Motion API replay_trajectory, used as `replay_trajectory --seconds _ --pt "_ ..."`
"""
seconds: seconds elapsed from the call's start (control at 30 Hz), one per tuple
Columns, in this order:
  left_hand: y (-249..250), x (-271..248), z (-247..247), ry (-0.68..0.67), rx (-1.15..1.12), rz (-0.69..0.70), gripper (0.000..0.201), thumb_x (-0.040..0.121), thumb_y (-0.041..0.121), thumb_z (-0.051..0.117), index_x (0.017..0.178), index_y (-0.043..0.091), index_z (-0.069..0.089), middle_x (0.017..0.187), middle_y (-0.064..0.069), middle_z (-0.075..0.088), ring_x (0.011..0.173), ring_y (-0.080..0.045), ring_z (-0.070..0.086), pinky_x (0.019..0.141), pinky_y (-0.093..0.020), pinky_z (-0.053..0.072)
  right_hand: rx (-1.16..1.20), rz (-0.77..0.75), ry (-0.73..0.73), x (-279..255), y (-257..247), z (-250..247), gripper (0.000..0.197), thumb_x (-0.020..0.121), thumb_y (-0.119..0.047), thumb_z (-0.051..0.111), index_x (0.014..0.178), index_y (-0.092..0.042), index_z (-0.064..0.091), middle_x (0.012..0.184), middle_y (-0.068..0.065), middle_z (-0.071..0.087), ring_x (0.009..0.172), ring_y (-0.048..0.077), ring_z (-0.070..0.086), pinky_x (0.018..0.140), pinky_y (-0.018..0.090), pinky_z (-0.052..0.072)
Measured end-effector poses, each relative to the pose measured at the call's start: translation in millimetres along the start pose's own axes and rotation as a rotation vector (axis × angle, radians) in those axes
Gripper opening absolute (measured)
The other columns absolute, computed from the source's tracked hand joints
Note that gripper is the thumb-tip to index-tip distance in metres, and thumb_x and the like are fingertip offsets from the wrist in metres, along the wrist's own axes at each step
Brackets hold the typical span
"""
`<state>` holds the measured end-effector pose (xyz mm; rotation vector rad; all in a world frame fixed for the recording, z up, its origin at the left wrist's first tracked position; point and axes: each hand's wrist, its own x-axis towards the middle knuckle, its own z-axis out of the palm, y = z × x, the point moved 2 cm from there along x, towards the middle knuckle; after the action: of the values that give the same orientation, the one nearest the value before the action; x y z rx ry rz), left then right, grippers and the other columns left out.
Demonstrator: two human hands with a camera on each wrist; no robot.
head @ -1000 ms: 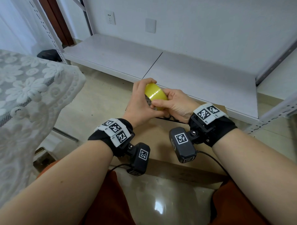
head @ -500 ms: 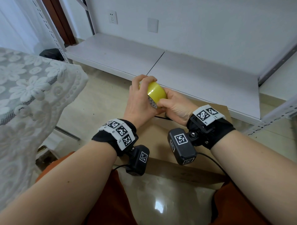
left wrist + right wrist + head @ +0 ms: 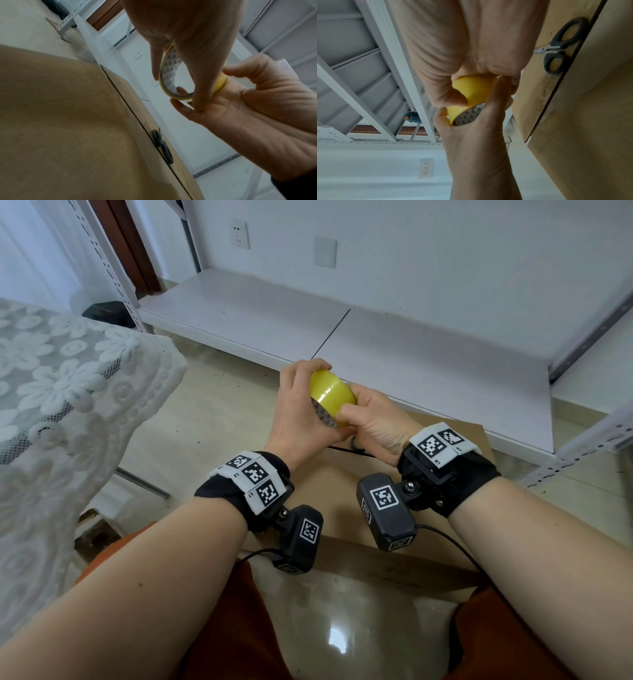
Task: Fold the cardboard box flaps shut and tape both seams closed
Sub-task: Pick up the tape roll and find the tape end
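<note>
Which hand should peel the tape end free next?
Probably the right hand: its thumb already presses on the tape roll's outer face, while the left hand wraps the roll and steadies it above the box.

Head view. Both hands hold a yellow tape roll (image 3: 331, 392) above the closed cardboard box (image 3: 346, 491): the left hand (image 3: 301, 412) wraps its far side, the right hand (image 3: 373, 419) pinches its near edge. A lace cloth (image 3: 68, 392) lies left; a white shelf (image 3: 394, 350) runs behind.
</note>
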<state>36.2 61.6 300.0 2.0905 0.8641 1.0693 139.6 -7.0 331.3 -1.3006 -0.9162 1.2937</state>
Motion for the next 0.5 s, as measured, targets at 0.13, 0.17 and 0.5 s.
replay_trajectory --seconds 0.13,0.17,0.5 --pt "-3.1 -0.6 0.8 -0.017 -0.063 -0.046 0.090 0.050 0.022 0.090 0.126 0.020 0.043 0.121 0.000 0.037 0.102 -0.001 0.045 0.087 -0.017 0.046 0.012 0.001 0.031 0.8 -0.3 0.3 0.030 0.081 0.009 0.046 0.109 -0.001 0.051 0.084 0.012 0.051 0.069 0.014 0.051 0.051 0.017 0.043" --pt "-2.9 -0.9 0.8 -0.024 -0.062 -0.040 0.091 0.050 0.024 0.091 0.126 0.020 0.042 0.121 -0.001 0.038 0.105 -0.005 0.046 0.088 -0.022 0.048 0.021 0.008 0.039 -0.2 -1.4 0.3 0.026 0.084 0.005 0.047 0.109 -0.002 0.051 0.086 0.013 0.052 0.071 0.014 0.051 0.051 0.017 0.043" --pt "-2.5 -1.4 0.4 -0.030 -0.085 -0.040 0.091 0.050 0.024 0.091 0.126 0.023 0.041 0.123 0.000 0.037 0.108 -0.009 0.047 0.089 -0.034 0.052 0.042 0.018 0.099 -4.8 -6.9 -0.4 0.036 0.083 0.011 0.034 0.112 0.007 0.055 0.068 0.009 0.049 0.044 0.005 0.050 0.039 0.015 0.037"
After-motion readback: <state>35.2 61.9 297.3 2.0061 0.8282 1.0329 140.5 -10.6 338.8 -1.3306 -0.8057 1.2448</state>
